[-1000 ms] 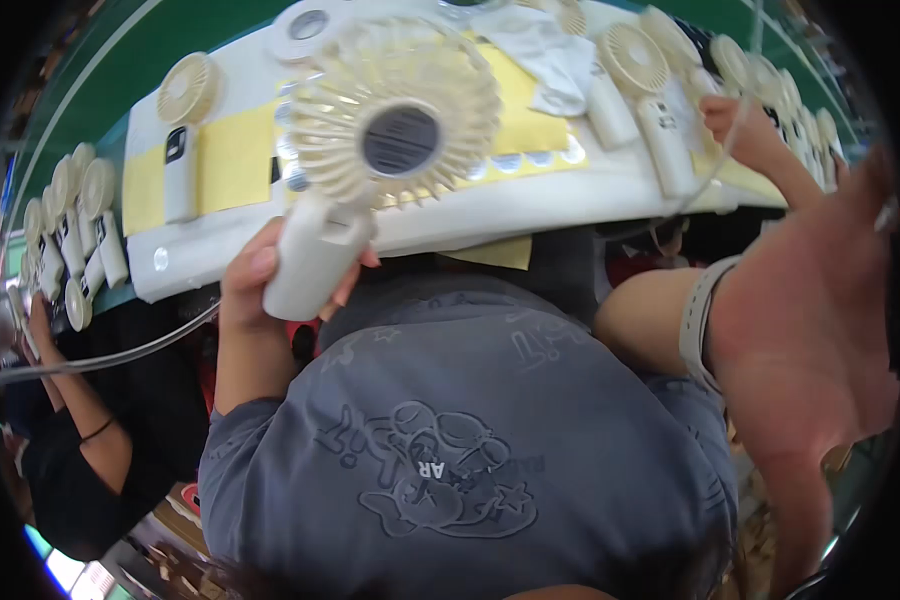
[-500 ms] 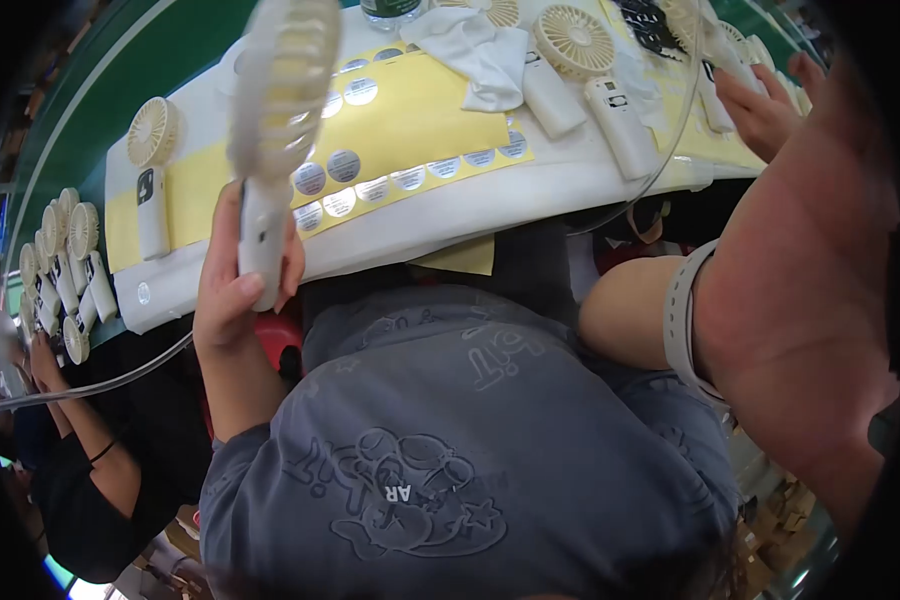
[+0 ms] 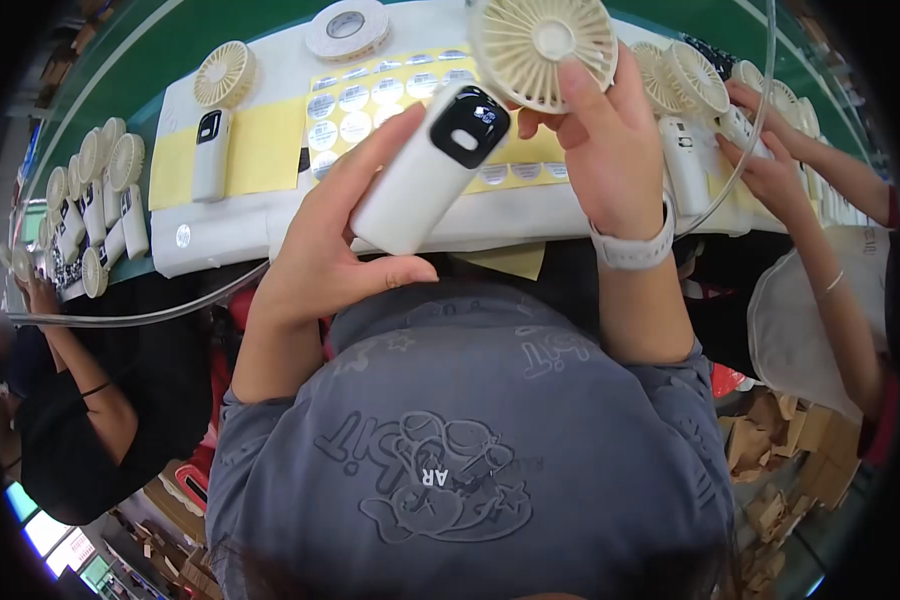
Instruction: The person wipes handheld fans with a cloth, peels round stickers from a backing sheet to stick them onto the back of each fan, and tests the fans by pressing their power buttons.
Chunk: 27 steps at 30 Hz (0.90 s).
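Note:
A cream handheld fan (image 3: 415,195) is held tilted in front of me, its glossy black panel facing up. My left hand (image 3: 320,220) cradles the white handle, fingers behind it and thumb sticking out below. My right hand (image 3: 610,140) grips the round fan head, thumb on the front grille near the hub. Beneath the fan, a yellow sheet of round silver stickers (image 3: 355,97) lies on the white-covered table (image 3: 240,235); part of it is hidden by the fan and my hands.
Another fan (image 3: 210,150) lies on yellow paper at left, with a tape roll (image 3: 347,28) behind. Several fans (image 3: 95,190) are grouped far left, more (image 3: 685,80) at right. Co-workers' hands (image 3: 770,165) work on both sides. A clear tube (image 3: 735,185) crosses at right.
My right hand has come in from close to the camera at right and taken the fan head. The fan, upright in my left hand before, is now tilted to the right.

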Motion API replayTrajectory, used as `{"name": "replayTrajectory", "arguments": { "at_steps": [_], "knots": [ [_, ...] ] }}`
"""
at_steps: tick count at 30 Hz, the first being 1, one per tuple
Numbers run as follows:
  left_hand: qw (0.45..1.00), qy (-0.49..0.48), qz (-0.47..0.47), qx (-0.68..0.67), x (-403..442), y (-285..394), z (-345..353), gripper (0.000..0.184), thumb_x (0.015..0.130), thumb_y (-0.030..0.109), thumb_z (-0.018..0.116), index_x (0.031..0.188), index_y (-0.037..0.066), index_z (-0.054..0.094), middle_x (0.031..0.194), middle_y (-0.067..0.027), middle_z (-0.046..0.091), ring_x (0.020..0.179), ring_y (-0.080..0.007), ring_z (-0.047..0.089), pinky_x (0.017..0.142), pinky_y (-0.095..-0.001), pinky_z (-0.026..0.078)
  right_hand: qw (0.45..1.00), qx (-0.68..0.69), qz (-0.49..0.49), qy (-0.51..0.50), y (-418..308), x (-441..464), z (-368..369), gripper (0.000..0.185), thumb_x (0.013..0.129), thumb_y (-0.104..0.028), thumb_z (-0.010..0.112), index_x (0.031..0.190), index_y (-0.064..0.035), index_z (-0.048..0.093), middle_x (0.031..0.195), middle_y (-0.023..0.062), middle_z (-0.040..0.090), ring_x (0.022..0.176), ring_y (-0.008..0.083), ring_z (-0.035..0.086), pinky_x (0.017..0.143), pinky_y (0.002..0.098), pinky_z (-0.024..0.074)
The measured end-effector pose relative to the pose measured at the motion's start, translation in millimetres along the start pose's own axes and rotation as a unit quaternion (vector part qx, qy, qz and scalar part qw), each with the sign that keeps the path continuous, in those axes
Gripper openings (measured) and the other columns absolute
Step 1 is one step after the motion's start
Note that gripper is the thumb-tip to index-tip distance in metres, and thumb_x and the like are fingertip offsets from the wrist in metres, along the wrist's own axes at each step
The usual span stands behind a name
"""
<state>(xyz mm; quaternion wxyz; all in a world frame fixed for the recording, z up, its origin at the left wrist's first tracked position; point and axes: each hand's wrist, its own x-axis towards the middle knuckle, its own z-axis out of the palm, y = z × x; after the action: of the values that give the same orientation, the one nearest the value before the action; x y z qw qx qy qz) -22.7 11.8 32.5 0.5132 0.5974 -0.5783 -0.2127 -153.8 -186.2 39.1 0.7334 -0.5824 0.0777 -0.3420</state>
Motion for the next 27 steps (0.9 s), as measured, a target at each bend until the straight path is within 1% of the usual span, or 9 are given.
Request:
{"name": "replayTrajectory", "arguments": {
  "at_steps": [1, 2, 5, 10, 16, 19, 20, 23, 27],
  "knots": [
    [1.0, -0.006, -0.013, -0.017, -2, -1, 0, 0.103, 0.059, 0.03, 0.088, 0.143, 0.004, 0.034, 0.134, -0.0145, 0.048, 0.119, -0.0232, 0.049, 0.098, -0.0325, 0.041, 1.0, 0.023, 0.016, 0.001, 2, 3, -1, 0.044, 0.097, -0.019, 0.049, 0.134, -0.0003, 0.033, 0.114, 0.0114, 0.057, 0.093, 0.0172, 0.059, 0.068, 0.0314, 0.0487],
    [0.999, -0.013, -0.026, -0.034, -4, -2, 1, 0.103, 0.058, 0.031, 0.088, 0.143, 0.005, 0.035, 0.134, -0.0145, 0.048, 0.116, -0.0233, 0.05, 0.097, -0.0324, 0.042, 0.997, 0.052, 0.042, -0.027, 8, 6, -9, 0.049, 0.094, -0.017, 0.054, 0.135, -0.0006, 0.032, 0.116, 0.0118, 0.057, 0.101, 0.019, 0.058, 0.078, 0.0336, 0.0501],
    [0.994, -0.034, -0.071, -0.075, -9, -1, 3, 0.103, 0.058, 0.031, 0.086, 0.144, 0.007, 0.035, 0.135, -0.0143, 0.048, 0.104, -0.0221, 0.054, 0.088, -0.031, 0.048, 0.989, 0.103, 0.09, 0.059, -7, 8, 19, 0.032, 0.093, -0.013, 0.056, 0.122, -0.0011, 0.047, 0.105, 0.0078, 0.061, 0.085, 0.0143, 0.06, 0.066, 0.0257, 0.0498],
    [0.997, -0.059, -0.037, -0.018, -8, -4, 2, 0.1, 0.06, 0.023, 0.085, 0.145, 0.008, 0.034, 0.136, -0.0131, 0.048, 0.103, -0.0182, 0.055, 0.085, -0.0307, 0.05, 0.995, 0.088, 0.047, -0.027, -7, 4, 5, 0.039, 0.095, -0.013, 0.053, 0.129, -0.0001, 0.041, 0.11, 0.0095, 0.059, 0.094, 0.0161, 0.061, 0.074, 0.0273, 0.0515],
    [0.937, -0.026, -0.11, -0.332, -14, -5, 19, 0.082, 0.08, 0.016, 0.071, 0.146, 0.002, 0.024, 0.128, -0.0153, 0.05, 0.111, -0.0217, 0.055, 0.092, -0.0337, 0.046, 0.999, 0.017, -0.046, -0.002, 2, 5, 9, 0.051, 0.093, -0.009, 0.056, 0.136, 0.003, 0.032, 0.122, 0.012, 0.053, 0.11, 0.0181, 0.054, 0.093, 0.0313, 0.0455],
    [0.922, -0.02, -0.149, -0.357, -14, -13, 28, 0.069, 0.088, 0.019, 0.062, 0.143, -0.001, 0.027, 0.125, -0.0154, 0.049, 0.111, -0.0224, 0.054, 0.095, -0.0348, 0.044, 0.996, 0.0, -0.08, -0.028, 5, 1, 13, 0.058, 0.091, -0.008, 0.058, 0.139, 0.0042, 0.027, 0.127, 0.0135, 0.049, 0.114, 0.0195, 0.051, 0.098, 0.0323, 0.0417],
    [0.936, 0.007, -0.174, -0.306, -12, -9, 33, 0.071, 0.087, 0.036, 0.059, 0.139, -0.003, 0.03, 0.12, -0.0198, 0.055, 0.096, -0.0254, 0.063, 0.084, -0.0368, 0.052, 0.996, -0.002, -0.086, -0.036, 6, -1, 15, 0.061, 0.091, -0.008, 0.059, 0.14, 0.0045, 0.026, 0.128, 0.014, 0.048, 0.115, 0.0199, 0.051, 0.099, 0.0324, 0.0408],
    [0.935, -0.018, -0.207, -0.288, -7, 4, 33, 0.059, 0.09, 0.036, 0.056, 0.132, -0.002, 0.037, 0.109, -0.0186, 0.059, 0.087, -0.0235, 0.064, 0.078, -0.0347, 0.053, 0.997, 0.004, -0.053, -0.051, -1, -4, 25, 0.064, 0.09, -0.008, 0.061, 0.14, 0.0049, 0.024, 0.129, 0.0148, 0.047, 0.116, 0.02, 0.05, 0.1, 0.0324, 0.0395],
    [0.927, -0.001, -0.216, -0.305, -6, -3, 38, 0.044, 0.092, 0.033, 0.052, 0.121, 0.0, 0.043, 0.093, -0.0154, 0.061, 0.077, -0.0207, 0.063, 0.07, -0.0328, 0.053, 0.993, -0.043, -0.093, -0.06, 3, -8, 27, 0.064, 0.089, -0.005, 0.06, 0.141, 0.0046, 0.024, 0.128, 0.0154, 0.048, 0.116, 0.0198, 0.05, 0.099, 0.0321, 0.0397]
  ]
}}
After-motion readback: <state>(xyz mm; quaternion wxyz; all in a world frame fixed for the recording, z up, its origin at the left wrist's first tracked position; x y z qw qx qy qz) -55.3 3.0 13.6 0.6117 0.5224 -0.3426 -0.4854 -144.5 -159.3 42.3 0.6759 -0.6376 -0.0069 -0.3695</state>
